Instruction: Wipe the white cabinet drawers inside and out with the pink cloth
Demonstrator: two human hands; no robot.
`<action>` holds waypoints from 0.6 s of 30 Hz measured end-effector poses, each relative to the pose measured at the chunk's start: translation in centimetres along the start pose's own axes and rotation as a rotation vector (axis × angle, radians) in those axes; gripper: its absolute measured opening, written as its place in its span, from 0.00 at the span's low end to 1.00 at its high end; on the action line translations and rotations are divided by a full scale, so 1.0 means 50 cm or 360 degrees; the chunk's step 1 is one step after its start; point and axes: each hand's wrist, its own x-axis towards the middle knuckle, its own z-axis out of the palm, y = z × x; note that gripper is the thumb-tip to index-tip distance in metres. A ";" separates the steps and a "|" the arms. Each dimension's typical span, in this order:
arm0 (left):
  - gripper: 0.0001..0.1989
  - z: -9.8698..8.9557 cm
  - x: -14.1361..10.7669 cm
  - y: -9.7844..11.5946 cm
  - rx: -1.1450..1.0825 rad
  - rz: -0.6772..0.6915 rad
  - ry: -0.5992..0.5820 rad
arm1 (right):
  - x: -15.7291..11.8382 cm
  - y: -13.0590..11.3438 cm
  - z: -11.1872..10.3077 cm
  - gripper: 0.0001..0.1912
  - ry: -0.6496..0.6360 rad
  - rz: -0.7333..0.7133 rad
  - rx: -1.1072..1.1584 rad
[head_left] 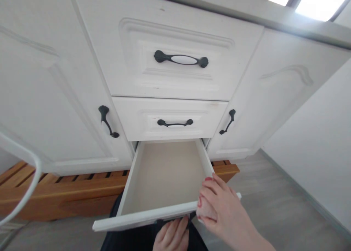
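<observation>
The bottom drawer (167, 174) of a white cabinet is pulled out, and its bare pale floor shows. At its front panel, my left hand (172, 234) has its fingers curled round the dark drawer handle (192, 216), most of which they hide. My right hand (219, 203) is closed on a bunched pinkish-white cloth (205, 209) with red marks. It presses the cloth against the drawer's top edge near the front right corner.
Two shut drawers with dark handles, the upper one (181, 59) and the middle one (175, 123), sit above. Cabinet doors flank them on the left (68, 97) and right (263, 93). A slatted wooden bench (82, 187) stands below; a white curved tube (35, 178) is at left.
</observation>
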 end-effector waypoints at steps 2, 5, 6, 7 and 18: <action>0.12 -0.007 0.018 0.002 0.0004 -0.0015 -0.0017 | -0.026 0.042 -0.003 0.23 0.0124 0.0082 -0.0080; 0.12 -0.017 0.030 0.006 0.0005 -0.0021 -0.0040 | -0.052 0.086 -0.001 0.26 0.0309 0.0126 -0.0114; 0.12 -0.019 0.030 0.007 0.0012 -0.0032 -0.0036 | -0.058 0.095 0.002 0.27 0.0355 0.0141 -0.0102; 0.12 -0.019 0.030 0.007 0.0019 -0.0039 -0.0033 | -0.063 0.103 0.006 0.29 0.0388 0.0160 -0.0079; 0.15 -0.007 0.051 -0.011 0.0087 -0.0003 0.0006 | -0.173 0.240 0.085 0.31 0.0775 0.1202 0.0965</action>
